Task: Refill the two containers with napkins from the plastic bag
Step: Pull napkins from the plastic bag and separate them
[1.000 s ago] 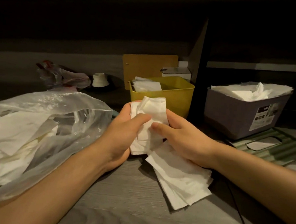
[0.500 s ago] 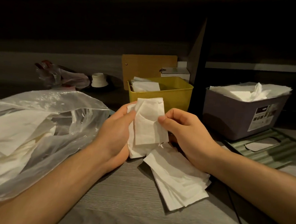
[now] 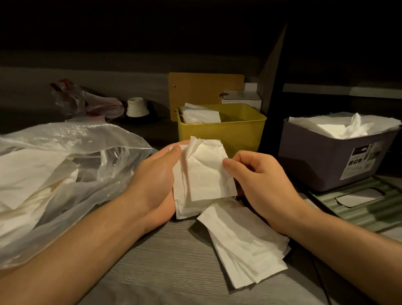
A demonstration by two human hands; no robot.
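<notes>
My left hand point(image 3: 154, 182) holds a small stack of white napkins point(image 3: 203, 174) upright in front of the yellow container point(image 3: 234, 131). My right hand point(image 3: 262, 182) pinches the front napkin's right edge between thumb and curled fingers. More napkins point(image 3: 243, 243) lie fanned on the table below my right hand. The yellow container has a few napkins at its left end. The grey container point(image 3: 323, 158) at the right is heaped with napkins. The clear plastic bag point(image 3: 41, 174) of napkins lies at the left.
A green ribbed lid point(image 3: 367, 207) lies in front of the grey container. A dark post point(image 3: 273, 109) stands between the two containers. Behind are a tan board point(image 3: 204, 88), a small white box point(image 3: 242, 98), a crumpled bag point(image 3: 80, 101) and a small white cup point(image 3: 136, 107).
My right hand's fingers have curled and drawn the front napkin rightwards off the stack; my left thumb has slid to the stack's left edge.
</notes>
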